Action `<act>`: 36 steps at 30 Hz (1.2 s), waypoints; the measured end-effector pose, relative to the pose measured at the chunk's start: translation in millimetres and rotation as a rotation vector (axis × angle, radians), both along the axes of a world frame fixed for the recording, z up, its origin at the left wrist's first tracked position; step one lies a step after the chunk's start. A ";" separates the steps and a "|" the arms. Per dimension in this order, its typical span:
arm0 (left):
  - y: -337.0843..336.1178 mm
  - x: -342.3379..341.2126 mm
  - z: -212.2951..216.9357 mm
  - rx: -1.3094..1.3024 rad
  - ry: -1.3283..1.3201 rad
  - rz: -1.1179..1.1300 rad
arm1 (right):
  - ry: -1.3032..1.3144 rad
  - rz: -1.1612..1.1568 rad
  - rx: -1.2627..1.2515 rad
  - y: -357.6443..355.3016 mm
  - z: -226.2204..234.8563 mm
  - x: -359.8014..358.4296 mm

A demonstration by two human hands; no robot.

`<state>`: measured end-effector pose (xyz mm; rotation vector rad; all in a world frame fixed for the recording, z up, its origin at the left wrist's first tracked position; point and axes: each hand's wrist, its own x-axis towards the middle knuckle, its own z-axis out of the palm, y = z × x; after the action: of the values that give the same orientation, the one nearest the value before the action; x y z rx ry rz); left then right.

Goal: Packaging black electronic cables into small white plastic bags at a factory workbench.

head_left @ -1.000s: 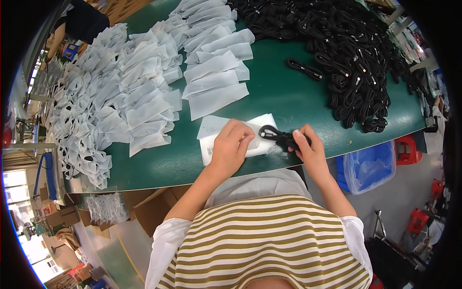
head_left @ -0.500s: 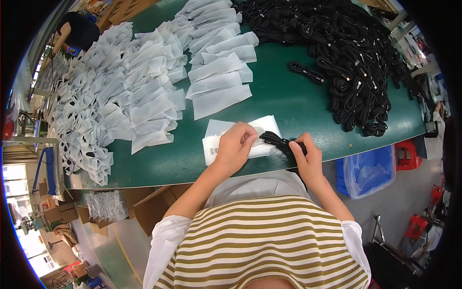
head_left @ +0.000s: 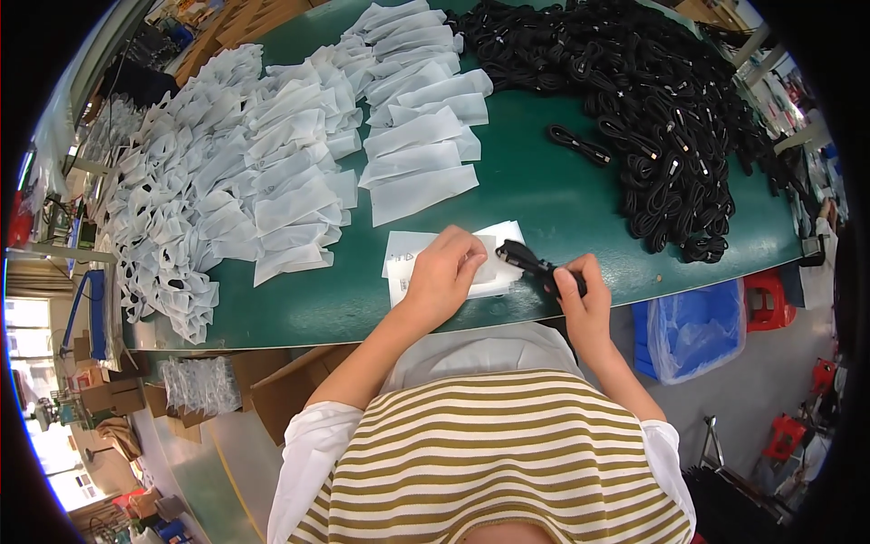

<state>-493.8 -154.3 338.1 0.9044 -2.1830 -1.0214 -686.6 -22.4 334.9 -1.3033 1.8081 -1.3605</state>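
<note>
My right hand (head_left: 583, 295) is closed around a coiled black cable (head_left: 535, 264), whose far end points left toward my other hand. My left hand (head_left: 446, 272) pinches the edge of a translucent plastic bag (head_left: 487, 263) over a small stack of flat white bags (head_left: 403, 247) at the front of the table. The tip of the cable lies right by the bag's edge; whether it is inside cannot be made out. Part of the bag is hidden behind my left fingers.
Rows of filled translucent bags (head_left: 304, 181) cover the left of the green table (head_left: 535, 199). Black coiled cables (head_left: 671, 136) are heaped at the right, with one loose cable (head_left: 578, 145) apart. A blue lined bin (head_left: 693, 326) and a red stool (head_left: 770, 299) stand beyond the right front edge.
The cable's end has shifted slightly right and down, away from my left fingers, and now shows more clearly. My right hand has moved a little to the right and down.
</note>
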 end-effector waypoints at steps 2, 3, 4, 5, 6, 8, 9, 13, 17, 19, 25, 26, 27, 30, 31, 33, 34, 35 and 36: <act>2.5 0.4 -5.9 0.058 0.007 0.006 | -0.097 -0.062 -0.046 -0.2 -4.8 -4.4; 3.8 0.1 -8.8 0.118 0.015 0.011 | -0.095 -0.059 -0.051 0.5 -6.1 -3.1; 4.9 0.3 -10.0 0.177 0.023 0.016 | -0.062 -0.054 -0.110 1.9 -6.7 -0.9; 6.4 0.7 -11.1 0.174 0.028 0.023 | -0.029 -0.046 -0.167 4.3 -8.4 1.5; 7.0 0.7 -11.5 0.194 0.040 0.031 | 0.005 -0.037 -0.225 6.5 -10.0 3.7; 7.7 0.7 -11.7 0.233 0.068 0.049 | 0.147 -0.002 -0.277 11.0 -13.7 8.4; 8.3 0.9 -11.9 0.228 0.077 0.058 | 0.285 0.024 -0.326 13.2 -15.7 10.5; 7.5 1.4 -12.6 0.313 0.111 0.035 | 0.574 0.163 -0.415 16.4 -24.9 6.8; 9.5 -2.2 -9.3 0.263 0.101 -0.005 | 0.710 0.325 -0.522 12.2 -17.5 -6.6; 7.0 -2.1 -5.3 0.300 0.055 -0.026 | 0.742 0.380 -0.568 6.6 -13.3 -13.0; 14.2 -0.3 15.1 0.135 0.130 -0.139 | 0.354 0.222 -0.164 1.3 -4.5 -6.5; 17.3 -0.2 14.4 -0.103 0.143 -0.167 | 0.155 0.129 0.022 1.7 -1.7 -0.9; 17.5 -2.4 14.7 -0.350 0.152 -0.197 | 0.159 0.141 -0.010 4.0 -2.1 0.6; 22.6 -6.8 15.9 -0.292 0.210 -0.153 | 0.313 0.186 -0.367 -8.8 -10.5 17.0; 18.9 -6.6 19.9 -0.258 0.206 -0.140 | 0.204 0.140 -0.364 -8.7 -3.0 23.9; 14.2 -8.0 27.4 -0.070 0.282 -0.152 | 0.097 0.102 -0.364 -10.4 11.0 30.9; 12.9 -6.6 29.6 0.147 0.364 -0.174 | 0.121 0.106 -0.435 -14.7 16.0 35.0; 12.6 -7.1 32.6 0.372 0.448 -0.210 | 0.150 0.095 -0.499 -16.2 21.0 37.0; 10.5 -6.4 35.0 0.370 0.450 -0.207 | 0.179 0.080 -0.557 -17.7 23.8 39.1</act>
<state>-500.2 -143.8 373.1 0.5318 -1.7606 -1.5944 -647.4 -40.1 358.7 -1.8063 1.5119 -1.8301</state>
